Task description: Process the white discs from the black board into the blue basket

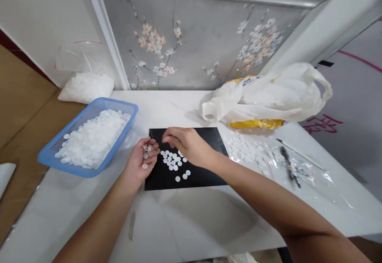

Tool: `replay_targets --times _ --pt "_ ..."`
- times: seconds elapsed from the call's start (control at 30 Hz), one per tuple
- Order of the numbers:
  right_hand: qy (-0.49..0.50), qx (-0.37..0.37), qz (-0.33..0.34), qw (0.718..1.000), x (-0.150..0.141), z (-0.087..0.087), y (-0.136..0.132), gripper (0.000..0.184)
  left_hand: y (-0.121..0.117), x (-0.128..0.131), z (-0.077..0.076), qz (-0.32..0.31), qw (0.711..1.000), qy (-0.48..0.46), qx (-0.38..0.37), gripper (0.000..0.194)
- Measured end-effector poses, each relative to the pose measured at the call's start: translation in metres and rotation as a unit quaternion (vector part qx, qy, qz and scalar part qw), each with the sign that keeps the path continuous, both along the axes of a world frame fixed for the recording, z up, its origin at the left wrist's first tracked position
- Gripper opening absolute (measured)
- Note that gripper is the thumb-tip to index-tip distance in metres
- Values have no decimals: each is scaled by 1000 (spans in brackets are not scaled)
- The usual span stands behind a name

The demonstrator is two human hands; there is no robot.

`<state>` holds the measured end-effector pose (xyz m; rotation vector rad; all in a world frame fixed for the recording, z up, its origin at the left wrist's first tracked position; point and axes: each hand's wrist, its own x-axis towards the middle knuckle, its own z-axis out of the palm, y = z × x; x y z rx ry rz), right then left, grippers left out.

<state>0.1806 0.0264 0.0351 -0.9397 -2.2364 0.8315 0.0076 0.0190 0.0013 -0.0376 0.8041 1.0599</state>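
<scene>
Cupped at the left edge of a black mat (205,173), my left hand (140,159) holds several small white discs, one of them (145,166) resting at the base of its palm. My right hand (188,145) hovers over the mat, its fingers curled and pointing left; whether a disc is pinched between the fingertips I cannot make out. Below and left of it, a loose group of white discs (171,161) lies flat on the mat. A few more discs (185,176) lie apart, nearer the mat's front edge.
A blue basket (134,115) full of white discs stands at left, with a clear bag of white pieces (86,88) behind it. To the right, loose discs (247,147), a black pen (289,165), a white pen (301,153) and clear plastic bags lie below a white shopping bag (268,96).
</scene>
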Motion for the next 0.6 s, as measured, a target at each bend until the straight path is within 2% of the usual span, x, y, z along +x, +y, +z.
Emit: replay_targets --times 0.03,0.13,0.2,0.3,0.43,0.5,0.6 --pt "-6 -13 -26 1000 8 -5 -6 17 0 -1 3 14 1000 -13 -7 24" --pt "-85 -99 -43 991 27 -30 -25 6 1 -2 11 56 997 -45 -19 25" --pt "-135 -141 -51 979 33 -47 -38 13 0 -1 14 73 995 -67 -30 23" --pt "-181 -134 -50 973 35 -65 -51 13 -2 2 15 73 991 -95 -55 21" --pt "-200 -84 -31 976 34 -73 -56 10 -5 -2 11 43 993 -97 -52 23" --pt "-201 -81 -41 975 34 -73 -56 8 -4 -6 10 35 995 -89 -40 29" --pt "-199 -94 -54 974 34 -72 -56 16 -1 -13 11 47 996 -74 -24 31"
